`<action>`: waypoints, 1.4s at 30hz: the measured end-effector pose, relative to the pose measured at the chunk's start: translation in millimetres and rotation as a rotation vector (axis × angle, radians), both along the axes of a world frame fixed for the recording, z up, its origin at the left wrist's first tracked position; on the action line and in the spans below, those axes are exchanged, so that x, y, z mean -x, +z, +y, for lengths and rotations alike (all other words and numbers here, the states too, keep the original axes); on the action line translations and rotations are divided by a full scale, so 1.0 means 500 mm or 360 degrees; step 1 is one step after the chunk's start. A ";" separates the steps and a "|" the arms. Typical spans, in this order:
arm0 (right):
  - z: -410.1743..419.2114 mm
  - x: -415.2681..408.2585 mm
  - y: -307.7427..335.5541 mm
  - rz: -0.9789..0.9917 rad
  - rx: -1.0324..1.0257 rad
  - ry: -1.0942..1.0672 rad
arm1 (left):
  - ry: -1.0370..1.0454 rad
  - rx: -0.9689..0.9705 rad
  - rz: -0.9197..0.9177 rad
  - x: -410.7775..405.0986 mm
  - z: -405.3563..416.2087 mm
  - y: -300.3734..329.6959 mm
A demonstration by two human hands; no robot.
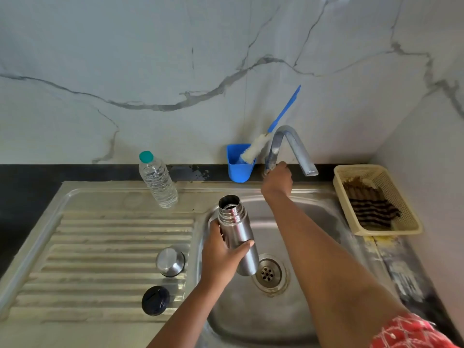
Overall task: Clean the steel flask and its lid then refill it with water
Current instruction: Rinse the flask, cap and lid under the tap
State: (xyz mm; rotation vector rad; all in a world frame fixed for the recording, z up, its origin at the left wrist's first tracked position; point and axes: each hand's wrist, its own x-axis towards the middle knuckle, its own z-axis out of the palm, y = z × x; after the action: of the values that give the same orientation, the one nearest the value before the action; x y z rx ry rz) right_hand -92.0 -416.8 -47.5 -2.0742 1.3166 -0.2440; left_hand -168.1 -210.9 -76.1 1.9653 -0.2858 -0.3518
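Flask (237,232) in left hand (221,259)

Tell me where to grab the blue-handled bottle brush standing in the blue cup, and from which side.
Grip the blue-handled bottle brush on its bare blue handle, coming from above right. It leans up and right out of the blue cup, its white bristles low at the rim beside the steel tap, so the handle is probably the freest part.

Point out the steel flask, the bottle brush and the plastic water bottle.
steel flask (236,229): head view, on its bare body.
bottle brush (256,149): head view, on its white bristles.
plastic water bottle (158,182): head view, on its clear body.
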 end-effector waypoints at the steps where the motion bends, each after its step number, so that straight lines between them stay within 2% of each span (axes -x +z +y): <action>1: -0.007 -0.002 -0.003 0.0029 0.0036 0.0017 | -0.0004 -0.0006 0.0004 -0.002 0.001 -0.003; 14: -0.002 -0.024 -0.003 0.0614 0.0589 0.0543 | -0.0003 -0.0040 0.0025 -0.012 0.015 -0.030; 34: 0.000 -0.028 -0.002 0.0684 0.0587 0.0673 | 0.0000 -0.0023 0.0077 -0.002 0.036 -0.042; 42: -0.007 -0.015 -0.005 0.0723 0.0688 0.0778 | -0.0033 -0.0015 0.0100 0.002 0.046 -0.044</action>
State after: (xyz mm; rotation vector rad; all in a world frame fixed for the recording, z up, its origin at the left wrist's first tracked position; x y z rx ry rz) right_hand -84.2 -420.1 -50.2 -2.8694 1.0020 0.1896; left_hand -169.2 -188.0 -98.0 1.9575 -0.2646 -0.4283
